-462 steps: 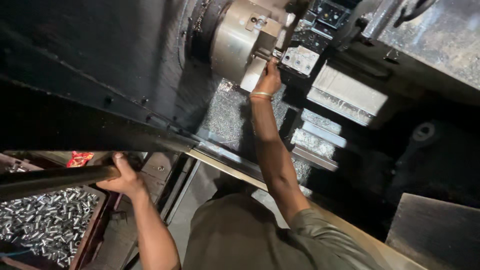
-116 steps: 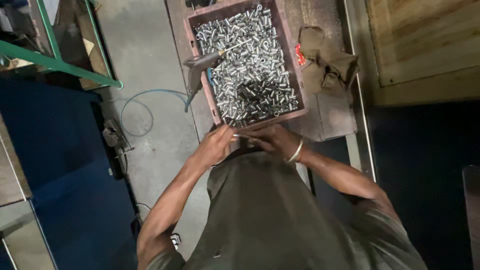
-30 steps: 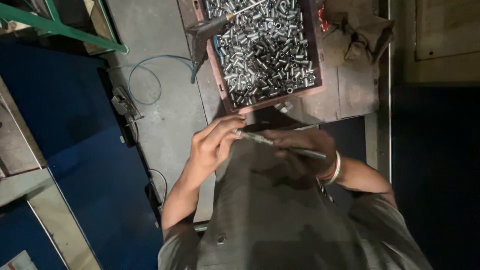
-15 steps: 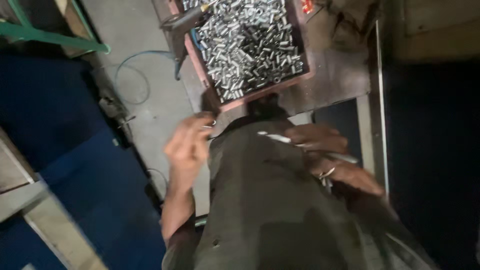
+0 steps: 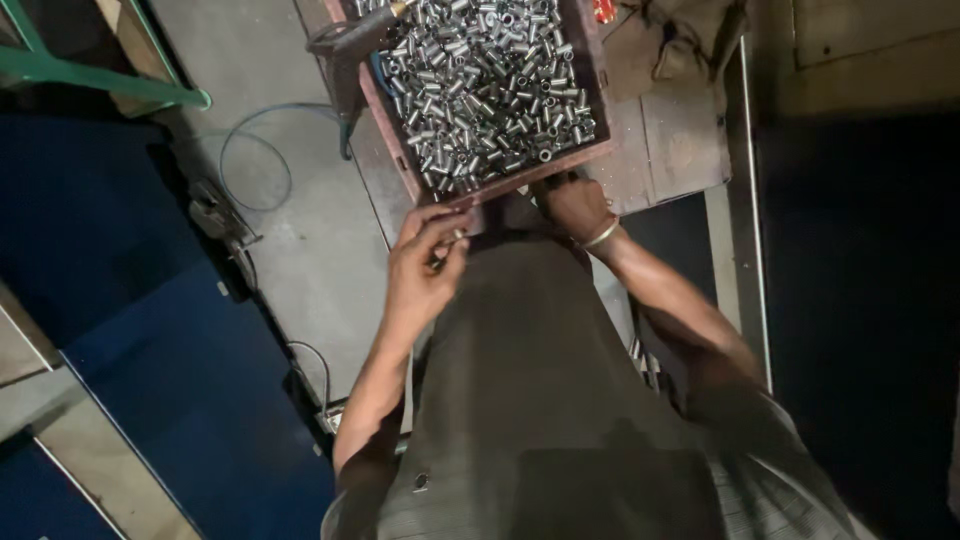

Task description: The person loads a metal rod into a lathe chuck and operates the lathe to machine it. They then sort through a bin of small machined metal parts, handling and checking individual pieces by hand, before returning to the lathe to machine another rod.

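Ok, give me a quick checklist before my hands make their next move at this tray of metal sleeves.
1. Tray seated on the bench: ok, though its near edge sits by the bench edge.
2. Sleeves inside the tray: ok, none seen spilled.
3. Left hand grip: cannot tell, fingers curl round something small.
4. Right hand at the tray's near rim: ok; contact unclear.
5. Bangle clear of the rim: ok.
6. Cable on the floor away from the feet: cannot tell.

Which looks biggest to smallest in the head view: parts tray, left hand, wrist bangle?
1. Parts tray, by far the largest, though partly cut off at the top.
2. Left hand.
3. Wrist bangle, a thin band on the right wrist.
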